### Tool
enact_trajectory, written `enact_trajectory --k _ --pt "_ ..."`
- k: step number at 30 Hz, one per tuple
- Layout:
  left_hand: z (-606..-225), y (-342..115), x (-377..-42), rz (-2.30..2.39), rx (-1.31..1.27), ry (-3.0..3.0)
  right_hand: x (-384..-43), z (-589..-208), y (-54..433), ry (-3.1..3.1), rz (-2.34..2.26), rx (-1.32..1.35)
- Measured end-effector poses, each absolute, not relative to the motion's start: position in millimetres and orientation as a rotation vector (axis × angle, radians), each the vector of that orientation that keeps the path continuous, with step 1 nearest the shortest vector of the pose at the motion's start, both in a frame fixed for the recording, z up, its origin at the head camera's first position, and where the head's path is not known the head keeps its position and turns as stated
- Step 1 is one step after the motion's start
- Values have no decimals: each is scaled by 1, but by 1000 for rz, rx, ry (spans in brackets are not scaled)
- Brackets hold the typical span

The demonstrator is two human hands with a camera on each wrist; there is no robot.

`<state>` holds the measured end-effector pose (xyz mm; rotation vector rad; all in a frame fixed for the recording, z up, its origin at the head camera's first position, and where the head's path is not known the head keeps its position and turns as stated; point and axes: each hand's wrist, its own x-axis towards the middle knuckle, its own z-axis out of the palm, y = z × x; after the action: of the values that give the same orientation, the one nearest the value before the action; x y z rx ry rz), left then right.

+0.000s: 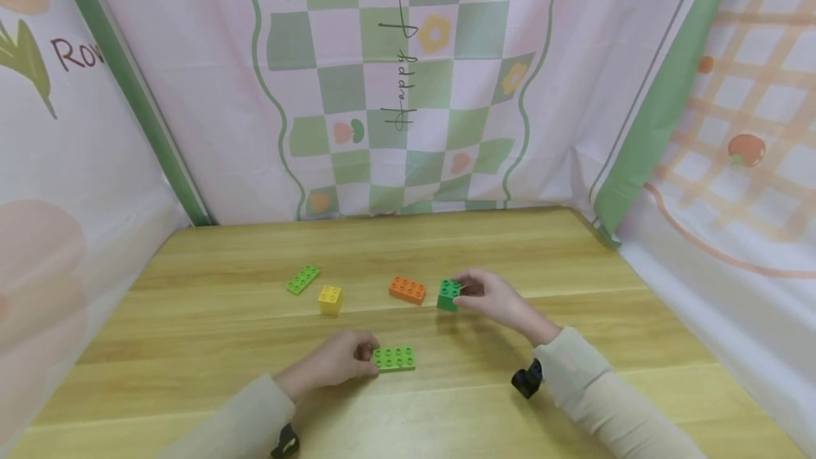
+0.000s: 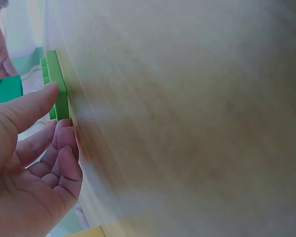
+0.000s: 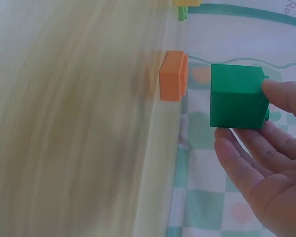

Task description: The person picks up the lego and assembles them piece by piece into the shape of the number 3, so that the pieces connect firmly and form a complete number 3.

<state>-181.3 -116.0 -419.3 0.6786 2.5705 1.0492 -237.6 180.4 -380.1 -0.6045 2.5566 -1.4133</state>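
My left hand (image 1: 336, 358) pinches the near-left end of a flat light green building brick (image 1: 397, 360) with two rows of studs. In the left wrist view the thumb lies on one side of this light green brick (image 2: 62, 89), the fingers curled at its end. My right hand (image 1: 496, 301) grips a dark green cube-shaped brick (image 1: 448, 295) between thumb and fingers. The right wrist view shows this dark green brick (image 3: 238, 96) lifted off the table, studs toward the palm side. An orange brick (image 1: 407, 290) lies just left of it.
Farther left on the wooden table (image 1: 223, 261) are a yellow brick (image 1: 330, 300) and a thin light green brick (image 1: 302, 280). Patterned curtains (image 1: 440, 91) hang behind the table's far edge and along both sides. A black wrist camera (image 1: 528, 379) is strapped by the right sleeve.
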Motion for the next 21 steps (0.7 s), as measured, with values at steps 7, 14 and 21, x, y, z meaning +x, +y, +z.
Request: enact_trajectory --k 7,14,21 --pt "-421 -116 -182 1048 695 2576 -234 -378 172 2547 -1379 -712" --pt "-420 -115 -182 1044 686 2579 -228 -379 163 2519 -1346 -771" --pt "-418 -115 -180 1040 690 2588 -222 -379 154 2452 -1368 -790"
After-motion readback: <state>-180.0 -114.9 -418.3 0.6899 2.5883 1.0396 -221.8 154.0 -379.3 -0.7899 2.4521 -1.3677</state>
